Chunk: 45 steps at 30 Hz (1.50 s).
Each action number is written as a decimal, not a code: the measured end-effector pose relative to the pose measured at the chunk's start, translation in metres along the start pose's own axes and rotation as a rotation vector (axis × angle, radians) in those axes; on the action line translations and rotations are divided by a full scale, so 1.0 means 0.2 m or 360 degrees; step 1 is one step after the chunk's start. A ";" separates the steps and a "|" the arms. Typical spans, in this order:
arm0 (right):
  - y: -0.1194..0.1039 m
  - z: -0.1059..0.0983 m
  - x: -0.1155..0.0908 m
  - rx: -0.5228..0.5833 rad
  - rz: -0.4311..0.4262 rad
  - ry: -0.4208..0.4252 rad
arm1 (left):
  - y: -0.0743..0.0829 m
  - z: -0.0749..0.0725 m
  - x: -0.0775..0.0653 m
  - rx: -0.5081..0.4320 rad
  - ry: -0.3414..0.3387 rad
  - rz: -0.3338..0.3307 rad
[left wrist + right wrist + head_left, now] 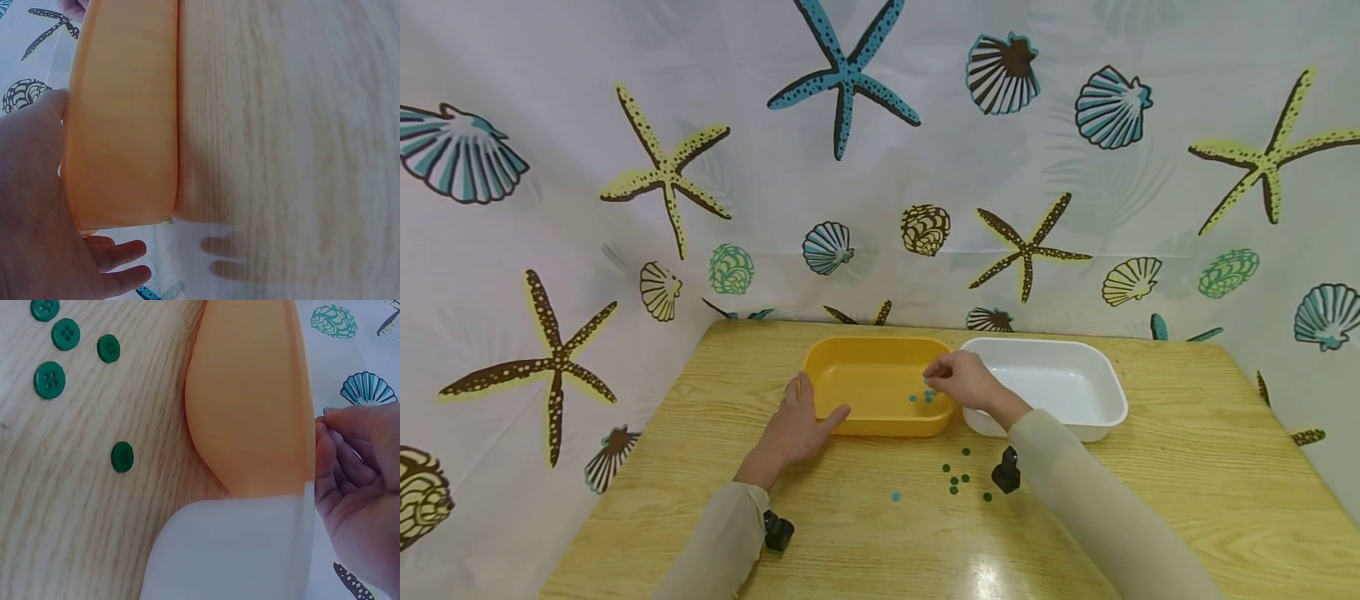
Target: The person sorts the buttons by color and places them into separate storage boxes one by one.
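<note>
A small blue button (325, 410) is pinched between the thumb and fingertip of my right hand (962, 379), which is over the right end of the yellow tray (872, 427). Several blue buttons (913, 398) lie on that tray's floor, beneath this hand. My left hand (793, 427) rests at the tray's front left corner. Its thumb lies along the front rim, and its fingers stretch past the left end, as the left wrist view shows. On the table in front are several green buttons (49, 380) and a single blue button (896, 497).
A white tray (1112, 400) stands right beside the yellow one, partly behind my right forearm. Both are on a wooden table (1195, 467). Behind hangs a curtain (880, 183) printed with starfish and shells. Black devices (1006, 472) are worn at both wrists.
</note>
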State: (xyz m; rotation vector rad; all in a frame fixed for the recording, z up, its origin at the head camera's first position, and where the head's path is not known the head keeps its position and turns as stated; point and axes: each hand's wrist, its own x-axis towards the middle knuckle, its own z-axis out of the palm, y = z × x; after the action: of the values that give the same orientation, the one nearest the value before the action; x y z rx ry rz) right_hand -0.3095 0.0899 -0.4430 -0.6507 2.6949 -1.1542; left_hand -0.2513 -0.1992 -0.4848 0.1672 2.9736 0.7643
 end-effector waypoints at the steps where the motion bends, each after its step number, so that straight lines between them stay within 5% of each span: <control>1: 0.00 0.00 0.01 0.0000 0.0006 0.0001 | 0.00 0.00 0.00 0.0002 -0.0001 0.0002; 36: 0.04 0.01 0.10 -0.0038 0.0089 0.0097 | 0.00 0.00 0.00 0.0013 -0.0002 -0.0014; 45: 0.04 0.00 0.09 -0.0090 0.0007 0.0071 | 0.02 -0.01 0.00 0.0005 -0.0013 -0.0029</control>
State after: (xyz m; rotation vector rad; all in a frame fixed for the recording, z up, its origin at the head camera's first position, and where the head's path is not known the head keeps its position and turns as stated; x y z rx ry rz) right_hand -0.3288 0.0863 -0.4473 -0.6338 2.7739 -1.1078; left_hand -0.2510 -0.1969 -0.4813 0.1429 2.9646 0.7553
